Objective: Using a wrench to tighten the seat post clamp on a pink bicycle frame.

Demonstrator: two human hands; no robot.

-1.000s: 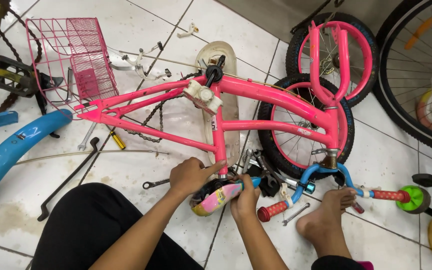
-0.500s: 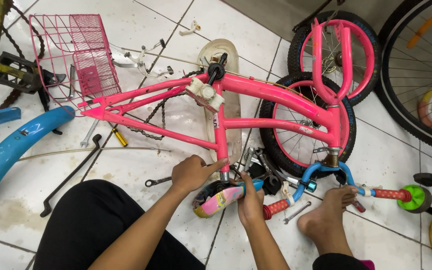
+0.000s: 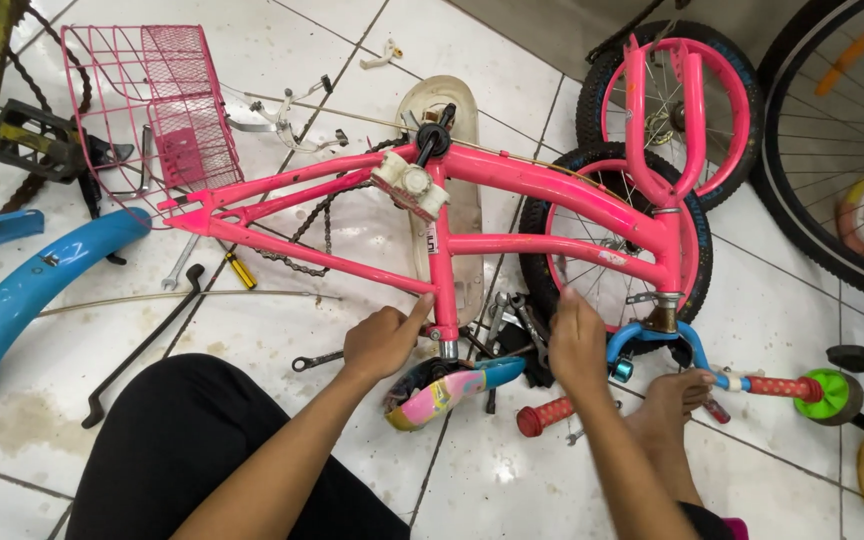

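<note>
Lying upside down on a white tiled floor [image 3: 282, 60], a pink child's bicycle frame [image 3: 542, 190] fills the middle of the view. The left hand [image 3: 384, 340] rests at the seat tube, fingers curled with the thumb pressed against the pink tube; it grips nothing fully. The right hand [image 3: 576, 340] hovers at about four o'clock from it, fingers bent loosely over a cluster of wrenches [image 3: 512, 325], holding nothing that can be seen. Between and below the hands sits the multicoloured saddle [image 3: 452, 388], touching the floor. At ten o'clock lies a pink wire basket [image 3: 152, 110]; at nine o'clock a blue mudguard [image 3: 22, 295]. A loose chain [image 3: 317, 225] and a screwdriver [image 3: 239, 268] lie under the frame. A bare foot [image 3: 677, 395] presses near the blue handlebar [image 3: 652, 338] with its red grip [image 3: 552, 412].
</note>
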